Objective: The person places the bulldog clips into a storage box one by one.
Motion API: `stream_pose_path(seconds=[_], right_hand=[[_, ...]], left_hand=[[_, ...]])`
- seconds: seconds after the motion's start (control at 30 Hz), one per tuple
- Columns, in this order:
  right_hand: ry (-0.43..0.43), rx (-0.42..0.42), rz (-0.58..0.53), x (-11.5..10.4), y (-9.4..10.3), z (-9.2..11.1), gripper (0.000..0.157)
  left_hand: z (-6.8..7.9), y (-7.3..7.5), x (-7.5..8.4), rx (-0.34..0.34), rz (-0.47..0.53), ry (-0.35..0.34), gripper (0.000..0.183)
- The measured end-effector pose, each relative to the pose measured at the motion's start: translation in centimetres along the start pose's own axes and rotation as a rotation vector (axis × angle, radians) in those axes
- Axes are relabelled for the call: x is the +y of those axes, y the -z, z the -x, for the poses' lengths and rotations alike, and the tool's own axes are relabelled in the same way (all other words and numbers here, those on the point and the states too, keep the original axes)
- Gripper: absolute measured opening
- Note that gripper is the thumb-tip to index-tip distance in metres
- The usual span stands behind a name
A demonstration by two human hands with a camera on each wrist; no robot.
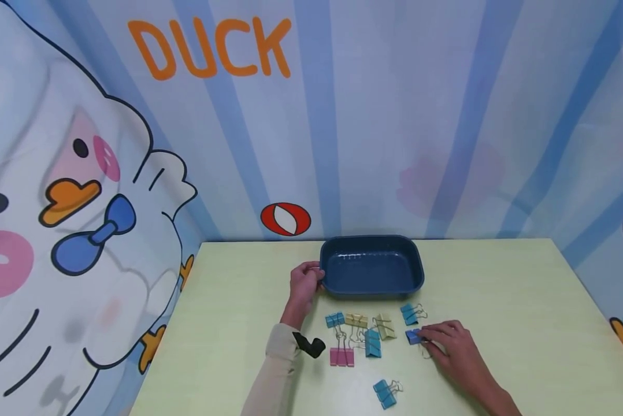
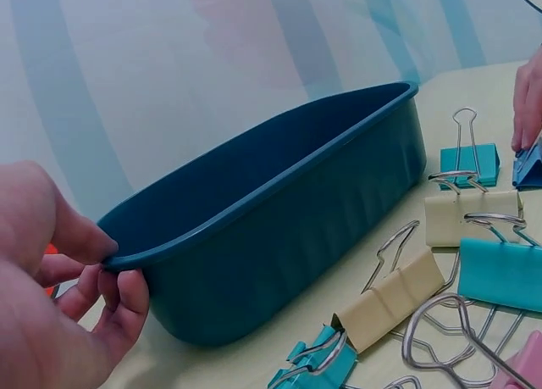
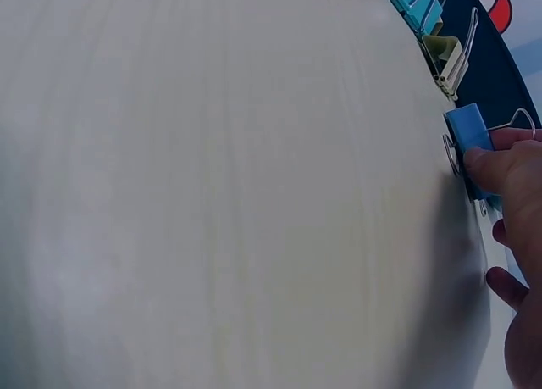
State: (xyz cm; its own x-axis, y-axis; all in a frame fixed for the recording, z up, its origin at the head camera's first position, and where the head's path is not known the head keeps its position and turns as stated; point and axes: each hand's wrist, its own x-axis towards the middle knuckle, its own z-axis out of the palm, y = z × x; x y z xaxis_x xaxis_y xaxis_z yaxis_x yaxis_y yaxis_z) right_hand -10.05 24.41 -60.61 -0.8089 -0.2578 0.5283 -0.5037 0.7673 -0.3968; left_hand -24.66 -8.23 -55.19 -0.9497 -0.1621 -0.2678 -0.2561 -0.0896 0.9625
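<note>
Curtain (image 1: 374, 144) side is twelve o'clock, and here's the right hand (image 1: 454, 349), grip pinching a blue clip (image 1: 413, 337) between thumb and fingers; whether that clip touches the counter (image 1: 514, 289), can't tell! A teal clip (image 1: 410, 314) sits just beside it at twelve, tight room there. Look to its eleven: the dark blue tray (image 1: 372, 292), right up by the counter's far edge, and the left hand (image 1: 305, 283) is on it, grip pinching the rim at the tray's nine o'clock end! The clip cluster (image 1: 373, 344), teal, yellow and pink, crowds in at the blue clip's nine, just short of the tray's near wall. One lone teal clip (image 1: 385, 394) lies off at seven, apart from the others. Over at the tray's three, a broad stretch of counter runs to the right-hand edge.
</note>
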Motion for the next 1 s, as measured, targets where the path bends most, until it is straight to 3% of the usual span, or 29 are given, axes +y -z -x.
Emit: stream_pose_path(seconds=[0.3, 0.57, 0.8, 1.0], right_hand=[[0.005, 0.007, -0.035, 0.0, 0.6, -0.3, 0.035], [0.057, -0.009, -0.034, -0.5, 3.2, -1.8, 0.041], [0.141, 0.028, -0.047, -1.2, 5.9, -6.3, 0.040], [0.218, 0.059, -0.089, -1.1, 6.2, -11.9, 0.038]], left_hand=[[-0.1, 0.0, 0.0, -0.002, -0.005, 0.005, 0.027], [-0.1, -0.1, 0.1, 0.002, 0.007, 0.030, 0.027], [0.1, -0.1, 0.2, 0.008, 0.008, 0.041, 0.026], [0.0, -0.2, 0.1, 0.007, 0.028, 0.041, 0.025]])
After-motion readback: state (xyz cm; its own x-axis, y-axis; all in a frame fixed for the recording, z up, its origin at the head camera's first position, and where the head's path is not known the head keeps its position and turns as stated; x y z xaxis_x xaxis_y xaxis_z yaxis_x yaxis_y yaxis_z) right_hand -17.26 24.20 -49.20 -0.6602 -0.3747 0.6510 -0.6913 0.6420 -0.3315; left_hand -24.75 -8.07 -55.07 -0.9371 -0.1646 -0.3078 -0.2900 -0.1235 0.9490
